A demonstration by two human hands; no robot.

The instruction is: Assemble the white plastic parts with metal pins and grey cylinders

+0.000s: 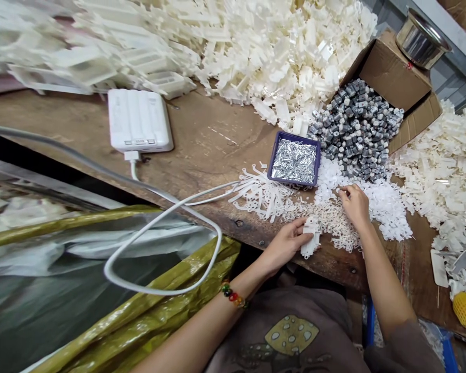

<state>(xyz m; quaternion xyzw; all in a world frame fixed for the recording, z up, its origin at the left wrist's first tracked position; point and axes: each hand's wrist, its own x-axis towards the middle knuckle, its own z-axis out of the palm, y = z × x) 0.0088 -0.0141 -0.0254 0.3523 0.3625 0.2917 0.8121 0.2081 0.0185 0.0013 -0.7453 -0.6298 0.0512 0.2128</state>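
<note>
my left hand (284, 244) wraps narrowly around a moulded white plastic part (310, 237), a snug hold that looks steady, just in from the near edge of the worn brown wooden bench (202, 134). my right hand (355, 204) pinches narrowly among a loose heap of small white plastic pieces (380, 217); i cannot tell whether its fingertips (342, 191) hold one. just far of them sit a shallow purple tray (295, 136) of silver metal pins (294, 161) and a pile of grey-and-white cylindrical components (357, 129).
</note>
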